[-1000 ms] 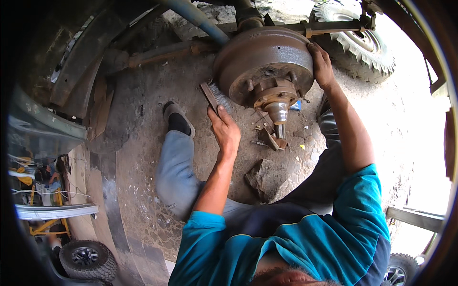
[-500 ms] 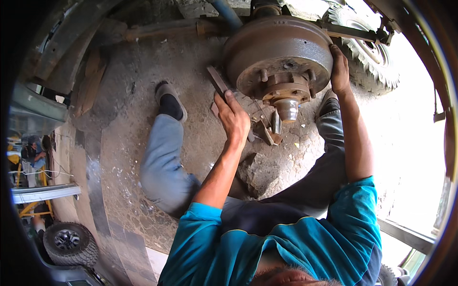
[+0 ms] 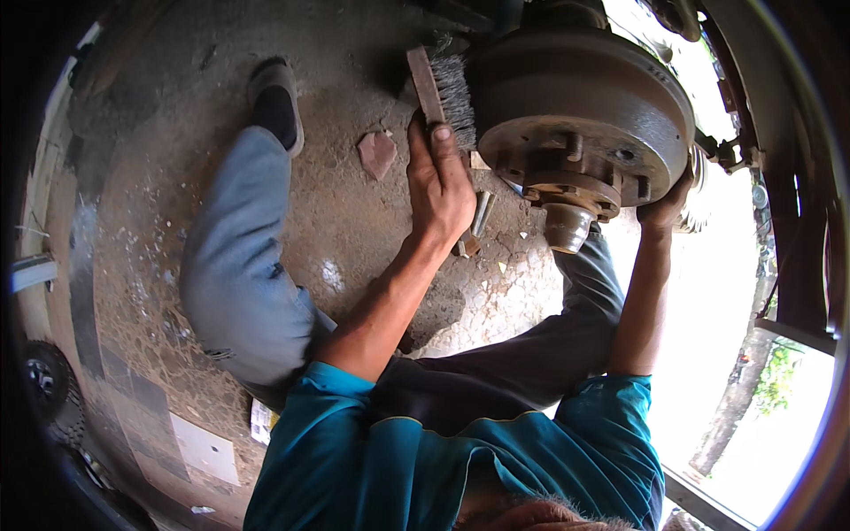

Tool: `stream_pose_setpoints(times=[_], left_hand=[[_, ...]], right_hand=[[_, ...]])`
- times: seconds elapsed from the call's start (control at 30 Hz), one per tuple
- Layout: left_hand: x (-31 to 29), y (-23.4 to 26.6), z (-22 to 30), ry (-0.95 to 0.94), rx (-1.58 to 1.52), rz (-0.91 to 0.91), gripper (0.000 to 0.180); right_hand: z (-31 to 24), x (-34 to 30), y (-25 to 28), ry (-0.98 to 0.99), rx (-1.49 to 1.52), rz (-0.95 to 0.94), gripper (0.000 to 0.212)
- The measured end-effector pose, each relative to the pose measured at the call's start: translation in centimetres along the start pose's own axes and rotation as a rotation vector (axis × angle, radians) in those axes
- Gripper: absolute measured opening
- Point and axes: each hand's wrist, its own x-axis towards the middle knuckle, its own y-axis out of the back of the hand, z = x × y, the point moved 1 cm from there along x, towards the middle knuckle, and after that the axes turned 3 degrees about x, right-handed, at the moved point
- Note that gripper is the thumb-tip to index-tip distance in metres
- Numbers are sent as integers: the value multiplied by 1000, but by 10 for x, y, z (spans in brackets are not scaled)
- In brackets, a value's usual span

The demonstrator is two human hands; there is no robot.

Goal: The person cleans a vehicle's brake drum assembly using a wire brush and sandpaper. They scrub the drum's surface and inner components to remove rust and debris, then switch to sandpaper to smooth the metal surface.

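Note:
A wire brush (image 3: 425,84) with a flat wooden back and grey bristles is gripped in my left hand (image 3: 440,186). Its bristles face the left side of a rusty brake drum (image 3: 575,84); whether they touch it, I cannot tell. My right hand (image 3: 666,202) is against the drum's lower right rim, its fingers partly hidden behind the edge. From the drum's face a hub with bolts and a shiny rounded cap (image 3: 567,227) points toward me. The drum's far side runs back into shadow.
On the concrete floor lie a reddish flat piece (image 3: 377,154) and a metal tube (image 3: 483,212) beside small scraps. My legs stretch either side of the hub. A dark metal frame (image 3: 801,177) rises at right. Off-road tyres (image 3: 55,389) stand at far left.
The view has shifted, so the drum appears farther right. My left hand's brush has turned, showing its bristles beside the drum. My right hand sits lower on the drum's rim.

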Motion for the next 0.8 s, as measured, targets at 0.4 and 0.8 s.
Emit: stream_pose_setpoints(times=[0.4, 0.8], left_hand=[[11, 9, -22, 77, 127, -88, 48], [24, 12, -38, -112, 116, -125, 48]], right_hand=[[-21, 7, -2, -14, 234, 80, 83], [-12, 7, -2, -128, 292, 86, 72]])
